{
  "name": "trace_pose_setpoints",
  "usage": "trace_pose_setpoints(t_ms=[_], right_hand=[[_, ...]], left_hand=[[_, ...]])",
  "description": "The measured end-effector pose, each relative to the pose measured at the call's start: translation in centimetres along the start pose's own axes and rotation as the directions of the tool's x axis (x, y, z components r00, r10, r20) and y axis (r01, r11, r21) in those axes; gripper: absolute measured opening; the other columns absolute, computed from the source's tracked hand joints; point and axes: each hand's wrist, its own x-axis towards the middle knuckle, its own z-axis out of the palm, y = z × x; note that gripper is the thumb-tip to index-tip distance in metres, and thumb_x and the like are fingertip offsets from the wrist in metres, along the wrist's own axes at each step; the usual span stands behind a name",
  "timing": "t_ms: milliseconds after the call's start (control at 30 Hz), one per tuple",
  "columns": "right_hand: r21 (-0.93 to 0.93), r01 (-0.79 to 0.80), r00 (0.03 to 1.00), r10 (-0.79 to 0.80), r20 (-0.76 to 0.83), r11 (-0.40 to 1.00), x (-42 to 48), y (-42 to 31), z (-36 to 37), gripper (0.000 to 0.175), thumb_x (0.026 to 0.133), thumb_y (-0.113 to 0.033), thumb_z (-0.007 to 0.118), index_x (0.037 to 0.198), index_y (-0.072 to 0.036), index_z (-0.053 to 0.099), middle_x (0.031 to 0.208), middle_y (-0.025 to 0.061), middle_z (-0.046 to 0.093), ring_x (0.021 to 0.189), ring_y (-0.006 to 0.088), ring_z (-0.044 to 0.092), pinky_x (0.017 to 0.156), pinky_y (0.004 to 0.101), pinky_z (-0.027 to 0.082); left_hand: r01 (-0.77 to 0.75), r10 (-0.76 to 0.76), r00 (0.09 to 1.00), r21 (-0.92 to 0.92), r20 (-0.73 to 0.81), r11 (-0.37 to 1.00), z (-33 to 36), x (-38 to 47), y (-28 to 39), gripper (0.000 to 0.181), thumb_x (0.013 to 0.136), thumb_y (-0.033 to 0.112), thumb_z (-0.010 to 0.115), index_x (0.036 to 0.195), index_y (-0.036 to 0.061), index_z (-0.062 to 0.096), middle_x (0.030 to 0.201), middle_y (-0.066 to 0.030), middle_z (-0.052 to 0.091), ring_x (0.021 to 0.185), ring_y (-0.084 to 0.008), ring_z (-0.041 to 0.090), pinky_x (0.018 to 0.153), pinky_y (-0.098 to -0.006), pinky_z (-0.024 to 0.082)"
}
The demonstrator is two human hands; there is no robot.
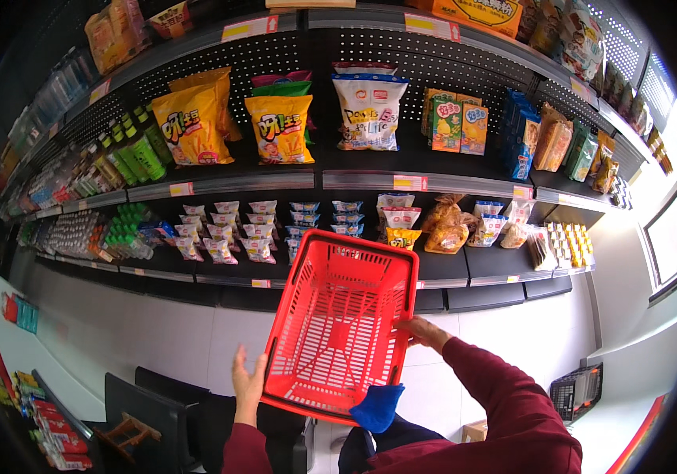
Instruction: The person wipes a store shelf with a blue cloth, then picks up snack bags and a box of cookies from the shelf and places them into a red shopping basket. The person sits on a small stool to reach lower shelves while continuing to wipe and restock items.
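A red plastic shopping basket with black handles folded along its rim is tilted in front of me, its slatted floor showing. My right hand grips the right side of the rim. Beside the left rim is my left hand, its fingers apart and partly behind the basket's edge; whether it touches the rim is hard to tell. A blue cloth hangs over the basket's near right corner.
Black shelving ahead carries yellow chip bags, a large white snack bag, green bottles and small snack packs. Behind on the left is a black chair near a wooden stool. A black crate stands at right.
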Motion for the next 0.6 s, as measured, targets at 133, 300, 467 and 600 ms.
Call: trace_pose_setpoints(t_ms=[133, 300, 467, 600], right_hand=[[0.181, 0.042, 0.997, -0.03, -0.068, 0.983, -1.7, 4.4, 0.5, 0.05, 0.096, -0.039, 0.07, 0.134, -0.009, 0.059, 0.119, 0.0105, 0.072, 0.102, 0.0224, 0.073, 0.08, 0.0431, 0.062], [0.4, 0.029, 0.99, 0.03, -0.14, 0.916, -5.6, 7.7, 2.0, 0.04, 0.1, -0.03, 0.064, 0.133, -0.01, 0.057, 0.122, 0.0108, 0.069, 0.111, 0.0239, 0.069, 0.09, 0.0443, 0.059], [0.654, -0.044, 0.959, 0.215, -0.183, 0.755, -5.2, 12.7, 4.8, 0.026, 0.1, -0.016, 0.058, 0.125, -0.005, 0.057, 0.119, 0.0154, 0.067, 0.112, 0.032, 0.066, 0.097, 0.0527, 0.058], [0.841, -0.116, 0.954, 0.295, -0.054, 0.529, -2.9, 19.4, 4.9, 0.026, 0.102, -0.016, 0.055, 0.123, -0.001, 0.055, 0.122, 0.02, 0.064, 0.115, 0.0352, 0.065, 0.102, 0.0513, 0.058]], left_hand=[[-0.011, -0.02, 0.961, -0.111, -0.276, 0.994, -1.3, -2.5, -1.6, 0.05, 0.101, 0.023, 0.065, 0.143, -0.0009, 0.051, 0.141, -0.0226, 0.058, 0.127, -0.0288, 0.058, 0.105, -0.042, 0.047], [0.12, -0.166, 0.933, -0.159, -0.318, 0.98, 0.1, -10.5, -10.1, 0.045, 0.102, 0.018, 0.062, 0.138, -0.0062, 0.052, 0.127, -0.0228, 0.064, 0.111, -0.0266, 0.065, 0.097, -0.0367, 0.052], [0.37, -0.364, 0.881, -0.039, -0.304, 0.928, 2.8, -18.1, -17.6, 0.052, 0.096, 0.024, 0.07, 0.134, -0.0094, 0.054, 0.124, -0.0243, 0.062, 0.112, -0.0311, 0.063, 0.1, -0.0379, 0.051], [0.445, -0.393, 0.889, 0.241, -0.237, 0.862, 4.1, -20.0, -16.8, 0.068, 0.09, 0.039, 0.077, 0.135, -0.0081, 0.055, 0.131, -0.0274, 0.059, 0.123, -0.042, 0.055, 0.108, -0.0466, 0.045]])
